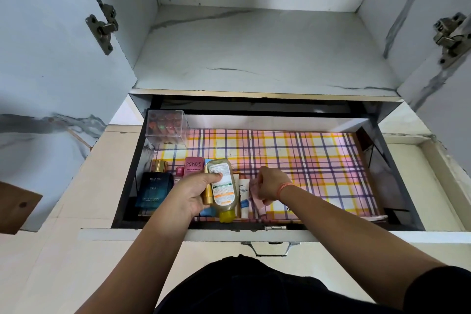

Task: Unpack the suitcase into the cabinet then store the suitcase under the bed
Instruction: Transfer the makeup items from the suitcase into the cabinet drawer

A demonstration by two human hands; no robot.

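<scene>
Holding a yellow-capped bottle (223,186) tight in the left grip (196,194), thumb across the label, with a gold tube (207,196) pressed against it. Pinching a pink tube (257,201) in the right grip (270,183), low over the checked liner (318,160). Probably lining small things up at the front left corner of the drawer (397,186), beside the blue cologne box (150,191), the Pond's box (193,166) and a white tube (244,196), to keep them neat. No suitcase in view.
</scene>
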